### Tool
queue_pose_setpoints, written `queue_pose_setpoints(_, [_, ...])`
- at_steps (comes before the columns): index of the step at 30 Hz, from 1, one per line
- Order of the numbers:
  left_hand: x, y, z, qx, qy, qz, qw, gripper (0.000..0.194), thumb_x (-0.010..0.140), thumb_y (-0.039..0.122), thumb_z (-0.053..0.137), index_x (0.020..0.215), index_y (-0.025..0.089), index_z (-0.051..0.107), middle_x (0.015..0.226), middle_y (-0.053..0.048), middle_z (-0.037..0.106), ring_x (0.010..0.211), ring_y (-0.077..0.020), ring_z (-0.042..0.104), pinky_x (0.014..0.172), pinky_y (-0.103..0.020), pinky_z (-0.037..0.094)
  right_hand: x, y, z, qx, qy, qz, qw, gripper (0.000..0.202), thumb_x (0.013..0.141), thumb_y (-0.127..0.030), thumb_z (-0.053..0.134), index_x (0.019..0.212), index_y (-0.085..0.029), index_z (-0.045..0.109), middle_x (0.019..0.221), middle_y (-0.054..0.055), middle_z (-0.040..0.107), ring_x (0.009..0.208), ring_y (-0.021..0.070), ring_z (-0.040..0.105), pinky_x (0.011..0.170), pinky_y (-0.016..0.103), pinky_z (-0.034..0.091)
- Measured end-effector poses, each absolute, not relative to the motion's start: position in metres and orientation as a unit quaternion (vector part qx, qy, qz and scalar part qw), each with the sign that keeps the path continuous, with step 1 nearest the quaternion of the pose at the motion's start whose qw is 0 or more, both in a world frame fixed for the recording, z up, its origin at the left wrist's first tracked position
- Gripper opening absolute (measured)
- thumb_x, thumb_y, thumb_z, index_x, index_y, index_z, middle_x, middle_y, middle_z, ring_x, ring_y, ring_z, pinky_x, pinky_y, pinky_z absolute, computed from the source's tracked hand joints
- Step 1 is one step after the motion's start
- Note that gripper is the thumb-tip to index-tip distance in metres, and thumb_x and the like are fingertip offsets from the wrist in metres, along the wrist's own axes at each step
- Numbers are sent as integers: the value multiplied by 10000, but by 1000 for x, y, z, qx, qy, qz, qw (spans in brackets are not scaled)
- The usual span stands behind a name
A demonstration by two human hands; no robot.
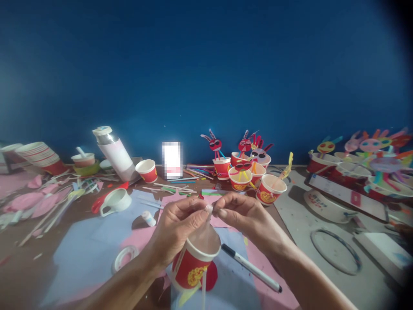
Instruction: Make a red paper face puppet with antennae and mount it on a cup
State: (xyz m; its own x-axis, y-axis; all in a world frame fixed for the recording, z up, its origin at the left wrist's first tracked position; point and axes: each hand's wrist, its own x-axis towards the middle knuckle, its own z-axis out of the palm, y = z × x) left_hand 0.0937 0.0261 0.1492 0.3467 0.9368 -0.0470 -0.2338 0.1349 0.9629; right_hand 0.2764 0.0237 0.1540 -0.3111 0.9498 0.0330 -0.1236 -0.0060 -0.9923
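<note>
My left hand [180, 224] and my right hand [240, 215] meet above a red paper cup [193, 262] with a white rim and a yellow print. Between the left thumb and fingers is a small whitish piece [209, 208], blurred, with a pale strip below it inside the cup. The right thumb and fingertips pinch together beside that piece; what they hold is too small to tell. A red round piece [211, 277] lies by the cup's base, and a black-and-white marker [253, 268] rests to its right.
Paper cups with pipe-cleaner figures [222, 167] stand behind and at the right. A white bottle [114, 155] leans at the back left, near stacked cups [41, 157]. A tape roll [125, 259], a white measuring cup [116, 201] and a phone [348, 196] lie around.
</note>
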Motion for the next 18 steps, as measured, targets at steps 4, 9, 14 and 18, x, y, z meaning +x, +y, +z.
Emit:
queue_pose_setpoints(4, [93, 26, 151, 474, 361, 454, 662, 111, 785, 298, 740, 809, 190, 734, 748, 9, 653, 677, -86, 577, 615, -160, 433, 279, 23, 154, -363, -538, 613, 451, 206, 795, -400, 709, 838, -199, 692, 822, 10, 668, 770, 127, 594, 709, 232, 462])
queue_pose_setpoints(9, [93, 29, 150, 452, 371, 474, 658, 135, 734, 316, 782, 797, 204, 740, 750, 20, 672, 675, -83, 587, 622, -160, 440, 282, 25, 154, -350, -529, 606, 480, 245, 869, -436, 610, 834, -211, 702, 804, 18, 689, 789, 139, 613, 782, 257, 469])
queue_pose_setpoints(14, [95, 31, 145, 471, 371, 465, 652, 113, 761, 307, 760, 828, 217, 746, 784, 16, 707, 724, -87, 608, 654, -150, 451, 278, 25, 158, -408, -537, 563, 478, 337, 911, -473, 516, 854, -205, 713, 774, 24, 698, 712, 141, 603, 762, 275, 475])
queue_pose_setpoints(18, [98, 31, 145, 493, 339, 465, 652, 59, 788, 278, 738, 825, 232, 748, 775, 27, 700, 724, -81, 614, 676, -149, 454, 275, 23, 158, -407, -553, 556, 468, 397, 877, -538, 525, 860, -185, 706, 781, 45, 697, 769, 177, 629, 729, 288, 481])
